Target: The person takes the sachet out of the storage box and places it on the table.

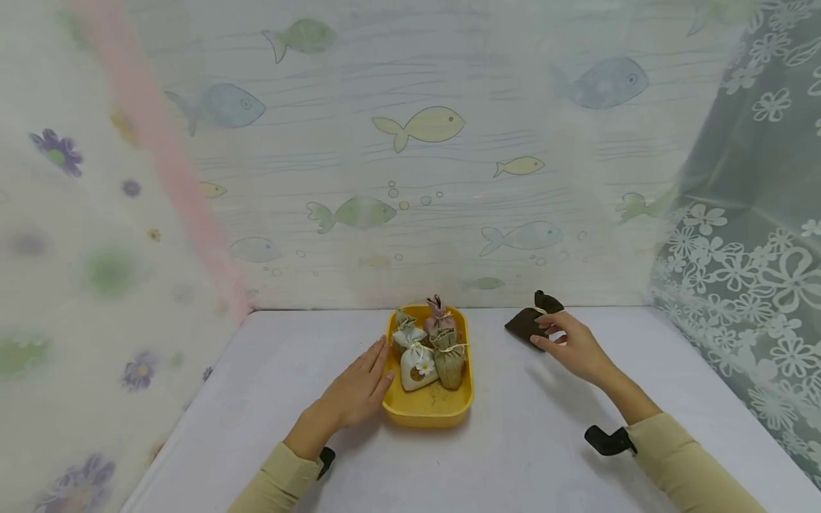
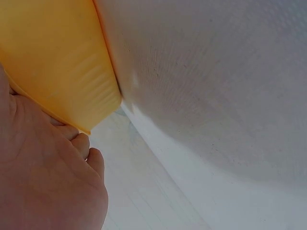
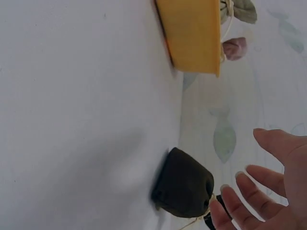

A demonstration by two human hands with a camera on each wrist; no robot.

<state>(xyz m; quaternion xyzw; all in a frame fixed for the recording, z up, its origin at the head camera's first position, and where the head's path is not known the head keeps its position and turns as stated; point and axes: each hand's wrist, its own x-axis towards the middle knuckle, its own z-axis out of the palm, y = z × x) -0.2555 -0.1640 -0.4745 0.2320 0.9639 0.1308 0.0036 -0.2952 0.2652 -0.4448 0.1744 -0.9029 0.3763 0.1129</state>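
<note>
- The yellow tray sits on the white table in front of the person, perhaps so both hands can reach it.
- Four little tied bags crowd toward its far end, necks up. They seem to lean on each other, and the walls likely stop them from sliding out.
- The dark bag is on the table, right of the tray and well apart from it, its neck toward the far right. A string ties it, maybe to keep its stuffing in.
- The left hand touches the tray's left rim, probably to keep it still. Its fingers lie long and close together, with the thumb apart.
- The right hand reaches over the dark bag. Its fingers are spread, bent a little, thumb apart, and not pinching. I cannot tell if the fingertips touch the neck.
</note>
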